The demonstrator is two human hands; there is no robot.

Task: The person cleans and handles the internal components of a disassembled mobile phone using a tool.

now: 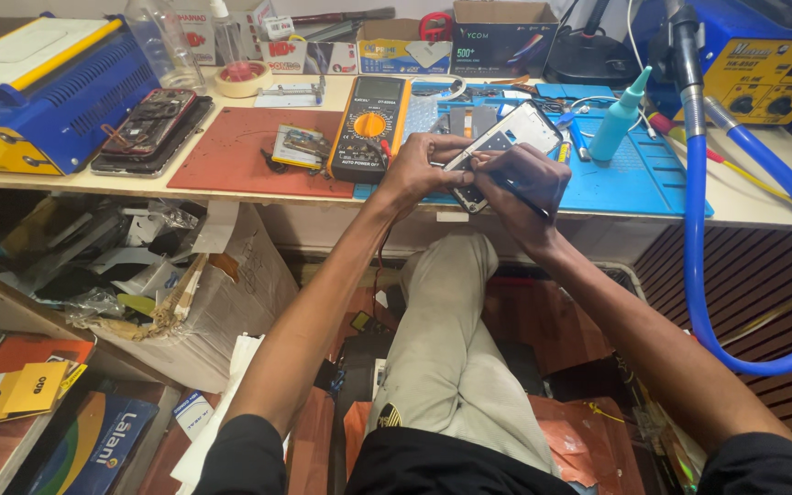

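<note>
Over the table's (231, 191) near edge, the left hand (412, 170) gripped an opened phone (506, 139) while the right hand (526, 188) pinched a thin dark tool (517, 194) against it.

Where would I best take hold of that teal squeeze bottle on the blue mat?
Probably by the wide lower body of the teal squeeze bottle, coming from the front edge of the blue mat. It stands upright, tapering to a thin nozzle that offers little grip; the blue hose crowds its right side.

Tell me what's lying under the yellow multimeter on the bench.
The yellow multimeter lies across the edge where the red mat meets the blue work mat. A small circuit board sits just beside it. Anything directly beneath its body is covered.
</note>
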